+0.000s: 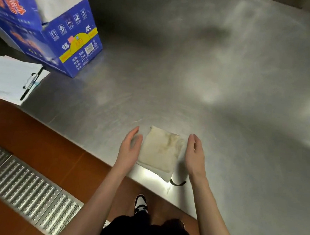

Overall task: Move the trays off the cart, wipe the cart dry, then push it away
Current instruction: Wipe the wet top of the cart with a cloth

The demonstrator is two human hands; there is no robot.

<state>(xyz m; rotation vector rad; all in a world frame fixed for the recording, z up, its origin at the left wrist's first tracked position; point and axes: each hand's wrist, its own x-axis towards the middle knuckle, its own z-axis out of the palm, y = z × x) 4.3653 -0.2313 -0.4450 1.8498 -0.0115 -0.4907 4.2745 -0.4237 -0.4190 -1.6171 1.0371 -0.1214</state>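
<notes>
A folded, stained off-white cloth [160, 152] lies flat near the front edge of a wide stainless steel surface [222, 82]. My left hand [130, 147] hovers just left of the cloth, fingers apart, palm turned toward it. My right hand [194, 154] is just right of the cloth, also open with its palm facing inward. Neither hand grips the cloth. No trays are in view.
An open blue cardboard box [50, 30] stands at the back left of the steel surface. A clipboard with papers and a pen [9, 79] lies at the left edge. Below are orange floor tiles [37, 138] and a perforated metal drain grate [20, 187].
</notes>
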